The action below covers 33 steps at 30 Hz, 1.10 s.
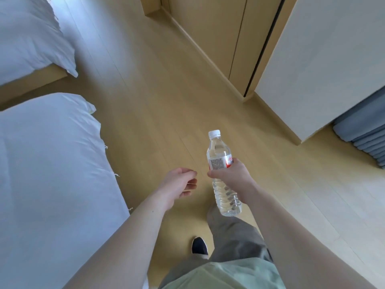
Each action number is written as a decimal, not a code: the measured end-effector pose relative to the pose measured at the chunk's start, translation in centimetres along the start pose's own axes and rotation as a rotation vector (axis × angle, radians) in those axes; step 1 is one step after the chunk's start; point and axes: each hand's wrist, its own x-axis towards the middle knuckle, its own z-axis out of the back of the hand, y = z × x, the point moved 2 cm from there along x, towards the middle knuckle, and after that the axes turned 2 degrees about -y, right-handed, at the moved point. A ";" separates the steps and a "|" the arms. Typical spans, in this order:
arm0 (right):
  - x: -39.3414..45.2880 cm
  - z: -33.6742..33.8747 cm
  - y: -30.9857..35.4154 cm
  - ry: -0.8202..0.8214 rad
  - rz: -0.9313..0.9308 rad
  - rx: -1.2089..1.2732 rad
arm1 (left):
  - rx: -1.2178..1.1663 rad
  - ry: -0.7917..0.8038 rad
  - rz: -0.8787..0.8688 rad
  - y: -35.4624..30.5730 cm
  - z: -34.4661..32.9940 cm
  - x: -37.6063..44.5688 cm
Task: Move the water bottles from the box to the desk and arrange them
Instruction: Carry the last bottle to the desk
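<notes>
A clear water bottle (219,155) with a white cap and a red-and-white label is upright in my right hand (235,176), which grips it around the middle, above the wooden floor. My left hand (180,182) hangs beside it to the left, holding nothing, fingers loosely curled and apart. Neither the box nor the desk is in view.
Two beds with white bedding (52,174) line the left side. A wooden wardrobe (220,38) and a white wall (325,63) stand on the right, with a grey-blue ribbed thing (366,134) at the far right. Bare wooden floor (145,101) runs ahead between them. My leg and dark shoe (199,245) are below.
</notes>
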 end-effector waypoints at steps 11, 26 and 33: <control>14.3 2.0 13.9 0.110 0.041 -0.095 | -0.088 -0.131 0.041 -14.1 1.0 9.9; 28.6 3.3 27.2 0.145 0.025 -0.154 | -0.151 -0.149 0.069 -28.5 1.7 22.5; 35.5 0.1 34.5 0.129 0.007 -0.173 | -0.175 -0.129 0.072 -34.8 6.5 29.9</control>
